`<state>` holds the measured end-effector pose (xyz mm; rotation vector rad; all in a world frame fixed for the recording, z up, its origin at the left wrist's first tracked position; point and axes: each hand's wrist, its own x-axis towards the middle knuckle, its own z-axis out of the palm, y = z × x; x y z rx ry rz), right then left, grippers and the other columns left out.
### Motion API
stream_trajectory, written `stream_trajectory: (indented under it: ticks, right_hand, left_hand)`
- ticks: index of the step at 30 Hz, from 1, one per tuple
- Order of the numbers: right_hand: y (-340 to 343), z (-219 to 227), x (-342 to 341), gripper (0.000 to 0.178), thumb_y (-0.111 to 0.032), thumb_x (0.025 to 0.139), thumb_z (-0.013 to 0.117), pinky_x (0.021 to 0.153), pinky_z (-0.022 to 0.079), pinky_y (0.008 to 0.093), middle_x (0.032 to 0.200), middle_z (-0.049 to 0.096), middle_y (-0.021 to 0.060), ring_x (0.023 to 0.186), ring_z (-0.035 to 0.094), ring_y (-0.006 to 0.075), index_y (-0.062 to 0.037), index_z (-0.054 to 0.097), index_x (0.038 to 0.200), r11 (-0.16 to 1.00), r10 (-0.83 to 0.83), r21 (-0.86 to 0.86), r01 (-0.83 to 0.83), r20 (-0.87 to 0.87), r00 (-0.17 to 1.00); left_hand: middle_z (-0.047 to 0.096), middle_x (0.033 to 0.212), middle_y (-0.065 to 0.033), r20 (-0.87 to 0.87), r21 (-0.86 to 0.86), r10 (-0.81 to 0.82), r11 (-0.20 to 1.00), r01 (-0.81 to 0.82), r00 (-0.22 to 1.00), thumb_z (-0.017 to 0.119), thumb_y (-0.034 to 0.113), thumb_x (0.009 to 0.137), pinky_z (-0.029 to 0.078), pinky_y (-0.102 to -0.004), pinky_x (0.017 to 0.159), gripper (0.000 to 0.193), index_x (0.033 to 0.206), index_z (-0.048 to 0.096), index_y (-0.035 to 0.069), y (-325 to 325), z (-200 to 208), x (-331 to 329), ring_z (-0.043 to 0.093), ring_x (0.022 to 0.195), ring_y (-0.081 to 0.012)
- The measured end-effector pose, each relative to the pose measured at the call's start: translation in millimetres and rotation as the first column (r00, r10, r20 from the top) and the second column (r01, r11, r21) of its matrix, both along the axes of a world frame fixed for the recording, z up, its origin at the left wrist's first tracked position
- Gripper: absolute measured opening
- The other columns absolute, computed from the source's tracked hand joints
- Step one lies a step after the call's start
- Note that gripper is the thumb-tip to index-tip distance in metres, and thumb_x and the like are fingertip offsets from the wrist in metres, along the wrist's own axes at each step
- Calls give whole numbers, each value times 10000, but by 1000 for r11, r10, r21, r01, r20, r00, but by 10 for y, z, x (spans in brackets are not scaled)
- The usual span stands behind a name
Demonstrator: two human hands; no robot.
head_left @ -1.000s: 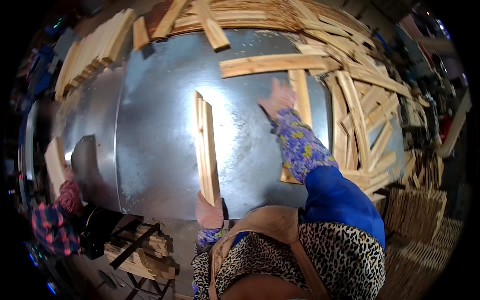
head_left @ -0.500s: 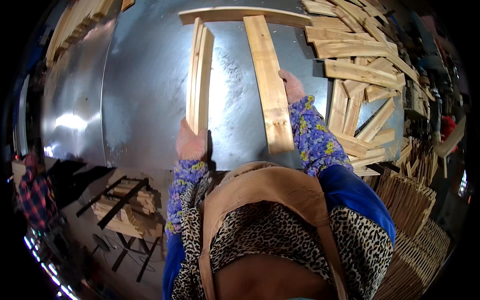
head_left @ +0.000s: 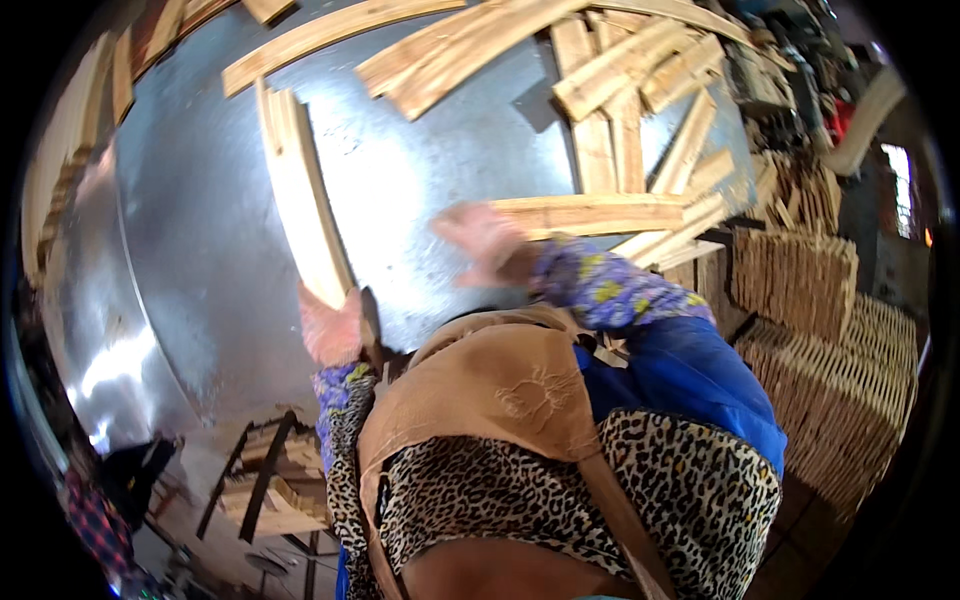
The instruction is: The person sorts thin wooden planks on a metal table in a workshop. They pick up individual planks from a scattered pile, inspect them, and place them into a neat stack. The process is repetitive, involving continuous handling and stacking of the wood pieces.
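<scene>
My left hand (head_left: 330,322) is closed around the near end of a small bundle of narrow wooden boards (head_left: 303,195). The boards lie lengthwise on the metal tabletop, their far ends near a crosswise board (head_left: 330,40). My right hand (head_left: 485,243) is over the table in front of my body, somewhat blurred, with thumb and fingers apart and nothing visible in it. Just beside it, a wooden plank (head_left: 595,213) lies crosswise at the near side of a loose board pile, its left end partly behind the hand.
Loose boards (head_left: 620,70) are heaped at the far right of the metal table (head_left: 215,240). A row of stacked boards (head_left: 65,160) lines the far left. Bundled slats (head_left: 820,400) stand at the right. A dark-legged stand (head_left: 265,480) holds wood at lower left, near another person (head_left: 100,510).
My right hand has let go of the upright plank and moved left, toward my body. A plank now lies crosswise at the right. The view has turned; my left hand keeps its boards.
</scene>
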<state>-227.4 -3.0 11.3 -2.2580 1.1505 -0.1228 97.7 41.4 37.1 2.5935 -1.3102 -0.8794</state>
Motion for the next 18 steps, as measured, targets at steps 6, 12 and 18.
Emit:
stream_trajectory:
  ticks: [6, 12, 18]
  right_hand:
    - [-24, 154, -1575, 844, -480, 888, 822, 1115, 516, 544, 1423, 662, 214, 1337, 624, 394, -144, 502, 1593, 969, -179, 48, 243, -542, 821]
    - [-1443, 495, 232, 763, -570, 969, 672, 983, 583, 529, 1154, 775, 237, 1091, 752, 397, -47, 570, 1514, 794, -513, 368, 484, -20, 858]
    - [-1497, 161, 1506, 906, -738, 1091, 404, 1004, 615, 520, 1221, 781, 289, 1125, 784, 396, 70, 680, 1393, 680, -386, 674, 289, -7, 922]
  left_hand:
    - [639, 1484, -330, -41, -26, -58, 998, 57, 997, 839, 440, 870, 508, -545, 1157, 1058, 1700, 315, 46, -66, -79, -26, 644, 1352, -507]
    - [539, 1597, -343, -26, -58, -31, 998, 29, 999, 857, 437, 866, 449, -506, 1225, 1103, 1704, 296, -9, 50, -104, 21, 553, 1461, -495]
    - [378, 1712, -355, 2, -65, -72, 995, 72, 997, 862, 509, 885, 391, -529, 1270, 1252, 1756, 126, -8, -9, -77, -72, 426, 1558, -513]
